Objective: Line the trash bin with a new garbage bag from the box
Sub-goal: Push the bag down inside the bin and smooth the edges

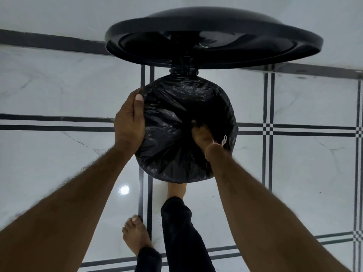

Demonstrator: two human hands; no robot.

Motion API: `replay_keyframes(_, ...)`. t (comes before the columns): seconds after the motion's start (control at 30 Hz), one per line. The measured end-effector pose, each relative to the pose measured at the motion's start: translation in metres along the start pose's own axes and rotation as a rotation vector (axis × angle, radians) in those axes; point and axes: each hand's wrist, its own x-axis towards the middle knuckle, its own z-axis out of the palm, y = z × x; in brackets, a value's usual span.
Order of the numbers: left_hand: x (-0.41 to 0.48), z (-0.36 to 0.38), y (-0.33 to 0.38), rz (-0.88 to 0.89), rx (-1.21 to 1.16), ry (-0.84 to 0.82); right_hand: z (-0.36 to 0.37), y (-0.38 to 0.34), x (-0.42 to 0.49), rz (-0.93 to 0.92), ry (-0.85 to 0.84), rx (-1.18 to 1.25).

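Black lid [214, 40] is tipped up at the far side and overhangs the bin [184, 72]. Wall close behind it. Crinkled, glossy black bag [176, 107] lines the round mouth, film folded over the rim.

Left hand [128, 122] clamps the bag at the left rim, thumb on top. Right hand [202, 134] is sunk inside, fingers lost in dark folds; I can't tell its grip.

Bare foot [135, 236] on polished striped tile [59, 158], open floor both sides.
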Motion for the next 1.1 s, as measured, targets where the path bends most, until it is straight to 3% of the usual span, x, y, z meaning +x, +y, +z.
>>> replay_keyframes(0.07, 0.0, 0.0, 0.003, -0.02, 0.003, -0.008, -0.011, 0.005, -0.029, -0.137, 0.084, 0.052)
replay_keyframes(0.17, -0.001, 0.0, 0.009, -0.032, 0.05, -0.004, -0.021, 0.014, -0.097, -0.582, 0.264, -0.126)
replay_keyframes(0.27, -0.001, -0.001, 0.01, -0.033, 0.08, -0.017, -0.004, 0.015, -0.113, -0.84, 0.07, -0.539)
replay_keyframes(0.37, 0.0, -0.001, 0.008, -0.043, 0.071, -0.008, 0.026, 0.003, -0.078, -0.8, -0.085, -0.795)
replay_keyframes(0.43, -0.001, 0.0, 0.007, -0.048, 0.068, -0.004, 0.039, -0.007, -0.049, -0.675, -0.176, -0.897)
replay_keyframes(0.53, 0.0, 0.0, 0.007, -0.052, 0.083, -0.01, 0.041, -0.02, -0.033, -0.546, -0.244, -0.915)
replay_keyframes(0.57, 0.001, 0.0, 0.008, -0.052, 0.089, -0.017, 0.034, -0.022, -0.04, -0.559, -0.199, -0.877)
replay_keyframes(0.67, 0.0, -0.001, 0.01, -0.062, 0.097, -0.022, 0.008, -0.013, -0.093, -0.727, 0.143, -0.81)
replay_keyframes(0.73, -0.001, -0.001, 0.011, -0.066, 0.09, -0.019, -0.006, 0.006, -0.126, -0.775, 0.236, -0.837)
replay_keyframes(0.87, -0.003, -0.001, 0.009, -0.053, 0.071, -0.014, -0.011, 0.027, -0.128, -0.555, -0.071, -1.003)
replay_keyframes(0.93, -0.003, -0.002, 0.009, -0.045, 0.086, -0.022, -0.01, 0.023, -0.114, -0.511, -0.108, -0.968)
replay_keyframes(1.0, -0.003, -0.004, 0.009, -0.046, 0.1, -0.044, -0.01, 0.017, -0.108, -0.568, 0.025, -0.76)
replay_keyframes(1.1, -0.002, -0.009, 0.012, -0.129, 0.085, -0.075, -0.024, 0.003, -0.114, -0.768, 0.396, -0.423)
